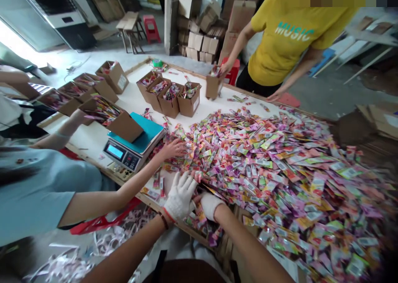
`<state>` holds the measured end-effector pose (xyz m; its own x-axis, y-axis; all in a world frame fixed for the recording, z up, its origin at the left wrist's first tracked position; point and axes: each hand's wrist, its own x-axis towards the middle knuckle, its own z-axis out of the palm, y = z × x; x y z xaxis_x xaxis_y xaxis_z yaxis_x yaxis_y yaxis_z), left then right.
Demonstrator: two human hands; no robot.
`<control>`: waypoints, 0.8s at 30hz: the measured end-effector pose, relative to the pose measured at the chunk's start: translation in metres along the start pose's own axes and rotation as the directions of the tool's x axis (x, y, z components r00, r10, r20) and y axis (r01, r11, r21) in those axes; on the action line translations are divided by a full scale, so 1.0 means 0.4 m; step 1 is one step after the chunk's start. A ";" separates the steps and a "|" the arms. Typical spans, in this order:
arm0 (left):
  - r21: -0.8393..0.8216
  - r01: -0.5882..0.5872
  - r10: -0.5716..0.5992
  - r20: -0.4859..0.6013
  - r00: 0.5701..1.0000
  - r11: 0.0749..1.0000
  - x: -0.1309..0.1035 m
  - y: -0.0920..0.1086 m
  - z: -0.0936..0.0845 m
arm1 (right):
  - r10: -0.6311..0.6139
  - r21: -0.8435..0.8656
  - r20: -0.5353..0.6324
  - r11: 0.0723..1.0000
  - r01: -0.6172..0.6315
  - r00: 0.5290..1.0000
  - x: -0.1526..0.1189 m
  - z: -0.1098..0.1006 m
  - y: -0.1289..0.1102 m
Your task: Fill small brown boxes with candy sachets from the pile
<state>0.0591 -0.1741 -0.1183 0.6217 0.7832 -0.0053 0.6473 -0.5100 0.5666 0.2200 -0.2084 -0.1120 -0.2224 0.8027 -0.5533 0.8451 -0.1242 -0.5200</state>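
Note:
My left hand (pixel 180 195), in a white knit glove, lies flat with fingers spread on the near edge of a big heap of small colourful packets (pixel 273 167) covering the white table (pixel 133 98). Just to its right, my right hand (pixel 209 205), also gloved, is curled at the table's front edge among packets; I cannot tell whether it grips any. A neighbour's bare hand (pixel 172 147) reaches into the heap just beyond my left hand.
A digital scale (pixel 133 146) with a teal top carries a tilted cardboard box (pixel 118 119) of packets. Several filled boxes (pixel 169 94) stand further back. A person in a yellow shirt (pixel 289 38) holds a box (pixel 213 85) at the far side.

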 end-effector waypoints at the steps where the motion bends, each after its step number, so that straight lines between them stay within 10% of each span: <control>1: 0.105 -0.085 0.078 0.067 0.995 0.991 0.014 0.023 -0.004 | -0.015 -0.011 0.034 1.000 0.016 0.999 -0.024 -0.027 0.013; 5: 0.181 -0.218 0.127 0.413 0.902 0.959 0.057 0.057 0.058 | 0.027 0.036 -0.043 0.999 -0.026 0.999 -0.088 -0.172 0.120; 9: 0.200 -0.087 -0.054 0.607 0.793 0.976 0.091 0.031 0.114 | 0.321 -0.124 -0.370 0.913 -0.389 0.872 0.008 -0.234 0.241; 16: 0.039 -0.245 0.206 0.424 0.882 0.969 0.019 -0.006 -0.059 | 0.381 -0.310 -0.436 0.787 -0.533 0.816 0.232 -0.162 0.335; 20: 0.160 -0.389 0.263 0.504 0.822 0.907 -0.070 -0.028 -0.010 | 0.272 -0.331 -0.402 0.847 -0.416 0.874 0.242 -0.194 0.330; 24: 0.217 -0.406 0.297 0.403 0.866 0.888 -0.036 -0.035 0.056 | 0.239 -0.271 -0.369 0.897 -0.350 0.898 0.146 -0.271 0.301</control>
<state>0.0511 -0.1863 -0.1445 0.9083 0.3830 -0.1680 0.4179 -0.8477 0.3267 0.3614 -0.1133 -0.1362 0.1814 0.9068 -0.3806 0.9675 -0.2340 -0.0963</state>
